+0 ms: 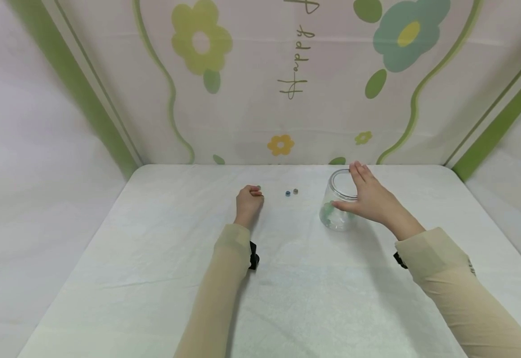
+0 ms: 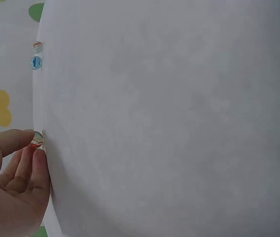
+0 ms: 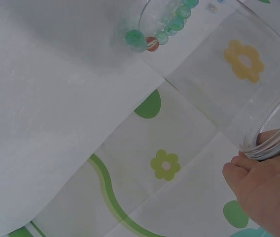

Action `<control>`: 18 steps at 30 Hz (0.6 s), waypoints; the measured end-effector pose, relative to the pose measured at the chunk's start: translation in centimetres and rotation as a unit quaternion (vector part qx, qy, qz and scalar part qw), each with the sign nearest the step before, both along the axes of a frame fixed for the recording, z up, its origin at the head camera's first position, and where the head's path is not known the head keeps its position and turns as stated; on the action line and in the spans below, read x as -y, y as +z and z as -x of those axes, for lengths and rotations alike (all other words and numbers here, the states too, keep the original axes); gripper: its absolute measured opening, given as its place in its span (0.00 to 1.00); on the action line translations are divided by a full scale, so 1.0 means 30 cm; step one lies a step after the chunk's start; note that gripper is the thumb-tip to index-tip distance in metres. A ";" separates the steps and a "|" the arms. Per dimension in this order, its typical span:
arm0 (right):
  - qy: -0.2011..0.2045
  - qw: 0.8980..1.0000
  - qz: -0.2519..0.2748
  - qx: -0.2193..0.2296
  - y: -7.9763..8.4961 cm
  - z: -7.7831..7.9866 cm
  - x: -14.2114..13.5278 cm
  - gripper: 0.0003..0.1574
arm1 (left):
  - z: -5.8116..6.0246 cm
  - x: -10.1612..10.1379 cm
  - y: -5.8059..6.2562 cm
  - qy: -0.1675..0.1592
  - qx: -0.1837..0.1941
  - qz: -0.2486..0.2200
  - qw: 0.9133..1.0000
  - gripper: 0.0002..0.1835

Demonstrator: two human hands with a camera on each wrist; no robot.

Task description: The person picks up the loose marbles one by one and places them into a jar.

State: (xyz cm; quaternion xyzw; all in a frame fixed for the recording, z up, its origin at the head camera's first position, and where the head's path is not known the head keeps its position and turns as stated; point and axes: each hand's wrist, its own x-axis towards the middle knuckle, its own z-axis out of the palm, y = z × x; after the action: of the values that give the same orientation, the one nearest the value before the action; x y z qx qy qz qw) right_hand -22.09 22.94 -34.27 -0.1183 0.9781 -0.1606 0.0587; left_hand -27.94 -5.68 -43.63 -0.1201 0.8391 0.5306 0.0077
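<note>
My left hand [image 1: 248,206] rests low over the white table, left of centre, and pinches a clear glass marble [image 2: 37,139] with orange and yellow streaks between thumb and fingertips. At the right, a transparent jar [image 1: 325,211] stands with its round mouth up and uncovered. My right hand [image 1: 373,200] holds it near the rim, thumb against the near side and fingers over the far edge. Several green marbles [image 3: 178,23] lie at the jar's bottom, along with a reddish one [image 3: 152,44].
Between my left hand and the jar lie a blue marble [image 1: 288,193] and a clear marble with an orange streak [image 2: 37,47], close together. Behind the white tabletop [image 1: 153,258] rises a backdrop [image 1: 242,114] with printed flowers.
</note>
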 end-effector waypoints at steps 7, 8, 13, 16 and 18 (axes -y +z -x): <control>-0.001 1.000 -0.002 0.001 -0.001 0.001 0.001 0.69 | 0.007 -0.002 -0.015 0.008 -0.015 0.015 1.000 0.14; -0.001 1.000 -0.001 0.001 -0.001 0.001 0.001 0.69 | 0.008 -0.001 -0.015 0.008 -0.015 0.016 1.000 0.14; 0.000 1.000 -0.001 0.000 -0.002 0.003 0.000 0.70 | 0.008 -0.001 -0.015 0.009 -0.018 0.015 1.000 0.13; -0.001 1.000 0.000 0.000 -0.001 0.003 0.000 0.69 | 0.004 -0.002 -0.006 0.008 -0.011 0.001 1.000 0.14; -0.002 1.000 0.001 0.001 -0.001 0.003 0.000 0.69 | 0.000 -0.003 0.004 0.007 -0.002 -0.013 1.000 0.15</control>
State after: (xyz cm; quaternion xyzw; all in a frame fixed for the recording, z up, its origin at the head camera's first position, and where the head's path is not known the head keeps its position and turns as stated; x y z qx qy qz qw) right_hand -22.17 22.95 -34.29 -0.1166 0.9781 -0.1620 0.0589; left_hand -27.94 -5.58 -43.51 -0.1249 0.8310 0.5421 0.0043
